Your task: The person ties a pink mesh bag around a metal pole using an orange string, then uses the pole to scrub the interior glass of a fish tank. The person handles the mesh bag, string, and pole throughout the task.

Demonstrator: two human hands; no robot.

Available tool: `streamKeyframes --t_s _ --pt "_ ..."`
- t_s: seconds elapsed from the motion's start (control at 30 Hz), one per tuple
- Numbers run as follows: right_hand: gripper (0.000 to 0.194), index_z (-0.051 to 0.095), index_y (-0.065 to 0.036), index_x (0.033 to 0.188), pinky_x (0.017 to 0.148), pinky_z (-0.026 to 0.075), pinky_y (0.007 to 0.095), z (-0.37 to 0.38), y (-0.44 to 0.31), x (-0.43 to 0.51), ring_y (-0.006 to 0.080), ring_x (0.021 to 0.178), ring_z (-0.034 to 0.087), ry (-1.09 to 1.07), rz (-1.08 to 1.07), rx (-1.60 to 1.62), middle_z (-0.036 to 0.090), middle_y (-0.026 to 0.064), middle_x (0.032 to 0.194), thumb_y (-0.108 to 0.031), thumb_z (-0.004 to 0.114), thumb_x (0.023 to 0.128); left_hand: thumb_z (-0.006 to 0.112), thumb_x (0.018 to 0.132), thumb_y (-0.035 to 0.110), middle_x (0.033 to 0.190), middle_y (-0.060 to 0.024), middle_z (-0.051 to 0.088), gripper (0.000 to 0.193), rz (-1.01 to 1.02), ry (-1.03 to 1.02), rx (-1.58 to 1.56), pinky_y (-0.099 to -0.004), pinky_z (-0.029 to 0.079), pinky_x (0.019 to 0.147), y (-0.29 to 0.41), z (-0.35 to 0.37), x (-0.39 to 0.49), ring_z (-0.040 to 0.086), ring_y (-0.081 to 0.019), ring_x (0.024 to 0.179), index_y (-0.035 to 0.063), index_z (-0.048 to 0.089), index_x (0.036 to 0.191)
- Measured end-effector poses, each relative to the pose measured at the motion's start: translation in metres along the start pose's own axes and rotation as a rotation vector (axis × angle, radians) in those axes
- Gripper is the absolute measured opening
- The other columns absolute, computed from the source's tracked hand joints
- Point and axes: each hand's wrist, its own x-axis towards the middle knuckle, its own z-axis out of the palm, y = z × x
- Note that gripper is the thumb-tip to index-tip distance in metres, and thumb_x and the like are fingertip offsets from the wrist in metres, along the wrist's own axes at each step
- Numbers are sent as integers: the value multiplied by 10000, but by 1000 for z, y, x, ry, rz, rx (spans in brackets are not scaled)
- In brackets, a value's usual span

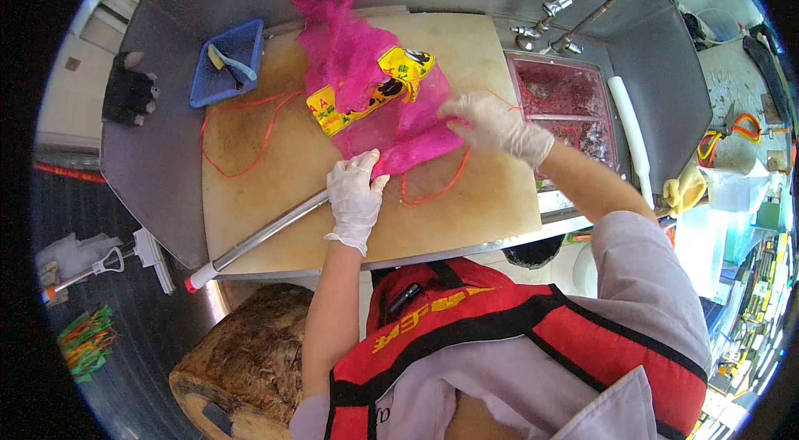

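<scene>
A pink mesh bag [356,65] with yellow printed labels lies on a worn cutting board [299,221]. My left hand [356,196], in a thin white glove, grips the near edge of the mesh together with the upper end of a metal pole [271,231]. That pole slants down to the left and has a white and red tip. My right hand [493,128], gloved too and blurred, is at the right edge of the mesh; whether its fingers hold the mesh is unclear. Loops of orange string [268,140] show on both sides of the bag.
A blue plastic basket [198,81] with brushes stands at the board's left rear. Right of the board are a red divided tray [562,118] in a sink, metal taps [530,34] and a white roll [630,134]. Scissors [727,128] lie farther right. A wooden block [249,352] stands below.
</scene>
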Motion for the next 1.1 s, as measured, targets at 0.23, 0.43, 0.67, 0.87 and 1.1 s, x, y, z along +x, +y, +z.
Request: streamKeyframes --t_s 0.23,0.43,0.67,0.87,1.1 --pt "404 563 -68 1170 947 456 430 20 21 -9 356 1072 578 -84 24 89 607 166 1129 -45 646 776 776 709 194 1072 -78 651 503 45 23 73 -436 432 848 -1 -3 -5 568 -305 961 108 597 1171" --pt "396 560 -70 1133 963 434 448 28 18 0 333 1047 588 -44 124 -76 631 150 1078 -123 697 765 793 697 193 1018 -127 658 454 -72 -12 -38 -437 458 819 -3 -9 -7 589 -331 907 64 621 1097" --pt "455 585 -124 1168 967 405 486 66 -15 -4 341 1134 513 125 -216 2 555 97 1200 -195 739 746 811 693 234 972 -149 661 464 52 -76 -253 -361 503 760 -25 -9 11 617 -288 870 7 647 1062" --pt "408 636 -99 1126 952 427 441 70 -10 12 315 1064 555 33 -65 107 620 124 1084 -155 746 738 785 734 224 1020 -148 642 428 -99 -238 -320 -361 496 796 -25 -21 21 611 -292 907 7 672 1085" --pt "358 701 -79 1044 872 487 409 60 8 52 337 988 615 -132 -91 236 657 161 1023 -250 751 733 715 784 182 1040 -155 588 409 16 -84 87 -416 443 872 -4 -14 18 543 -331 955 36 654 1160"
